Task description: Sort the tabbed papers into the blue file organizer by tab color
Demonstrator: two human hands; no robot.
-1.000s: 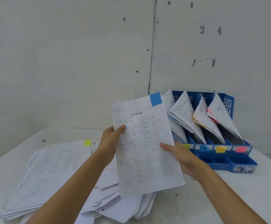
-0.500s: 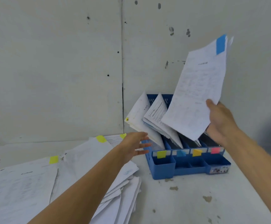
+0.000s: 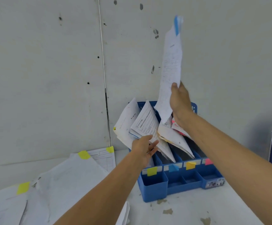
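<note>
Right hand point(image 3: 180, 103) pinches blue-tabbed paper point(image 3: 171, 65) near lower edge; sheet stands upright above blue file organizer point(image 3: 154, 187). Left hand point(image 3: 144, 147), fingers straight, touches filed papers point(image 3: 146, 125). Sheet looks light, floppy; grip low, guide the bottom corner in.

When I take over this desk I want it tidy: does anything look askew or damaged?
The filed papers slump forward and splay in the blue file organizer. The loose pile beside it lies fanned unevenly. Brown chipped patches mark the table.
</note>
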